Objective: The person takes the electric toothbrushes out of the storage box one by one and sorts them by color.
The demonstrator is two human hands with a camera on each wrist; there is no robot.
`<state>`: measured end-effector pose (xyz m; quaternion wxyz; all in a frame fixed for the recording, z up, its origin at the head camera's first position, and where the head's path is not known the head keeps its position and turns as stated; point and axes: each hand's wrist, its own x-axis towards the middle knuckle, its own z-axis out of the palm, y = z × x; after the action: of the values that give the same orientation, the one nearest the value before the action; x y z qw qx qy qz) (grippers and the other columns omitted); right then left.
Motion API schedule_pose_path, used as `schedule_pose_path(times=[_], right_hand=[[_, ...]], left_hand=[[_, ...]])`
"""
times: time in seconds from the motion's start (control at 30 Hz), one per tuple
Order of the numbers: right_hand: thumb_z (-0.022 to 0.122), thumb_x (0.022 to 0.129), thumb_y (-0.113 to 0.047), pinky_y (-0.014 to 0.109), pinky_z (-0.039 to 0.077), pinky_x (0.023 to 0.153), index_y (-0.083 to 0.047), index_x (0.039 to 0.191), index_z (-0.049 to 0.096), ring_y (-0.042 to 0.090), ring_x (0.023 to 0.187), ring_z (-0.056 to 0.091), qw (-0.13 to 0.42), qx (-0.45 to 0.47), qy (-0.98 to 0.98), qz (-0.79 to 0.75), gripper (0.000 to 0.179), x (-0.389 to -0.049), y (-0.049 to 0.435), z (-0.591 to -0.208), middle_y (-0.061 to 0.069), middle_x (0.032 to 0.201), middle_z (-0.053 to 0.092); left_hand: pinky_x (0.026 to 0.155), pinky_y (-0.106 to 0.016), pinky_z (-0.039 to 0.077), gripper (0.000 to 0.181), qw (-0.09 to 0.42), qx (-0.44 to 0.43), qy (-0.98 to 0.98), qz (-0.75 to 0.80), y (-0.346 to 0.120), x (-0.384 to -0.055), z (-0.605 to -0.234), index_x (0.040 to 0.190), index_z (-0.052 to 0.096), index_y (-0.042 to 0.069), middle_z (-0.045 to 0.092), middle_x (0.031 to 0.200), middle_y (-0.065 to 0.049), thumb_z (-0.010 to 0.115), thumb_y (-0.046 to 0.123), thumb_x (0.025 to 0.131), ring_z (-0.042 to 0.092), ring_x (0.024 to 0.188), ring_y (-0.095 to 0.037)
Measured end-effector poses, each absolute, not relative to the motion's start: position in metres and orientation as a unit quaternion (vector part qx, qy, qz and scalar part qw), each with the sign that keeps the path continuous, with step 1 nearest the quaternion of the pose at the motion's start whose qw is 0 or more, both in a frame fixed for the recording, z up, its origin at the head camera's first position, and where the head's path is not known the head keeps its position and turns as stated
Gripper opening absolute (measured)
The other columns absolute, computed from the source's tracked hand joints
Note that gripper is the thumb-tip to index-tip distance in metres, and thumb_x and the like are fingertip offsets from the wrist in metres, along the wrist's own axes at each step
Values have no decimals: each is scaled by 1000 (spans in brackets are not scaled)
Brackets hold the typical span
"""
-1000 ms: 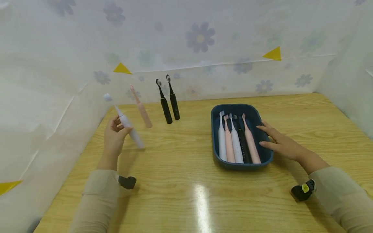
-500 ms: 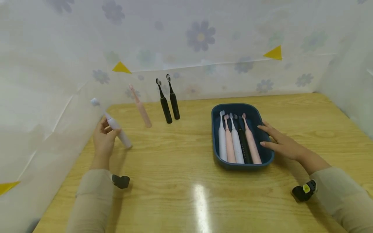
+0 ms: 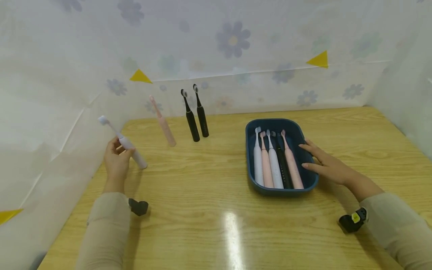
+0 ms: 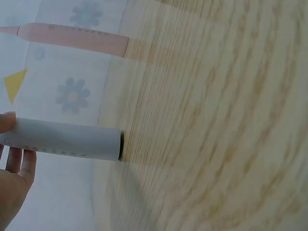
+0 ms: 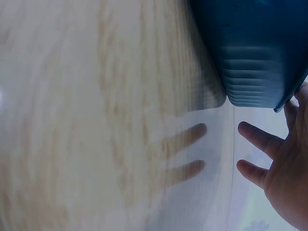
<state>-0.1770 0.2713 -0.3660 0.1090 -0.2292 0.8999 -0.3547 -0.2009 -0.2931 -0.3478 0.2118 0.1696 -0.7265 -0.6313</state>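
Head view: the left hand (image 3: 116, 163), thumb and fingers pinching, holds a white toothbrush (image 3: 134, 152) tilted, brush end up and to the left, over the left side of the wooden table (image 3: 192, 210); a pink toothbrush (image 3: 167, 132) and two black toothbrushes (image 3: 192, 125) stand to its right; the right hand (image 3: 330, 168), fingers spread, touches the right side of a blue container (image 3: 281, 192), in which five toothbrushes (image 3: 275, 168) lie side by side; left wrist view: thumb and fingers grip the white toothbrush from opposite sides, its base near the table, contact not determinable; right wrist view: two fingers extend, spread, apart from the container, just beside its wall
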Motion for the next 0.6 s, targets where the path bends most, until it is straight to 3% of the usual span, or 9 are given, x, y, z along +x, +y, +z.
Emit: schedule_pose_path(times=[0.27, 0.6], right_hand=[[49, 89, -20, 62, 20, 87, -7, 139, 9, 49, 120, 13, 114, -231, 897, -359, 65, -178, 271, -365, 14, 142, -10], [49, 89, -21, 63, 20, 86, -8, 139, 10, 50, 119, 14, 115, -231, 896, -361, 65, -177, 271, -365, 14, 142, -10]], left_hand=[[85, -27, 40, 57, 189, 161, -759, -602, -294, -199, -349, 127, 40, 9, 44, 104, 5, 58, -8, 76, 45, 98, -13], [86, -28, 39, 54, 180, 149, -767, -597, -293, -194, -348, 126, 38, 2, 44, 96, 7, 56, -9, 76, 45, 93, -9]])
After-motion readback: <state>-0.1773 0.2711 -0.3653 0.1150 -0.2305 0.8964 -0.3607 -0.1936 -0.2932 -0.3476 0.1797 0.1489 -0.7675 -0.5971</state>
